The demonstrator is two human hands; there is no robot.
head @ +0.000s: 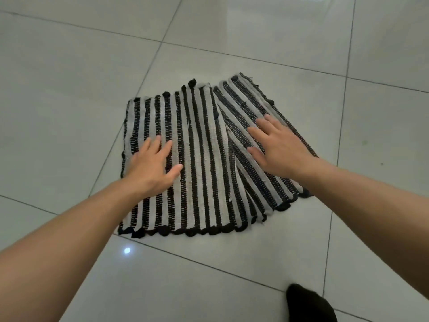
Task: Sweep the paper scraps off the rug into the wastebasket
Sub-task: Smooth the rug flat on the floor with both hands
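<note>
Rug [204, 159]: striped, lies folded on tiled floor [69, 89].
Left hand [151, 168]: fingers spread, flat on rug's left part.
Right hand [281, 149]: fingers spread, flat on right fold.

There are two striped rugs [185, 159] on the tiled floor [69, 77], one partly overlapping the other [260, 126], two hands, the left [151, 168] and the right [281, 147], each flat on a rug, and one dark foot [308, 303] at the lower edge.

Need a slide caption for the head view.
Both open hands, left and right, press flat on black-and-grey striped woven rug.
</note>
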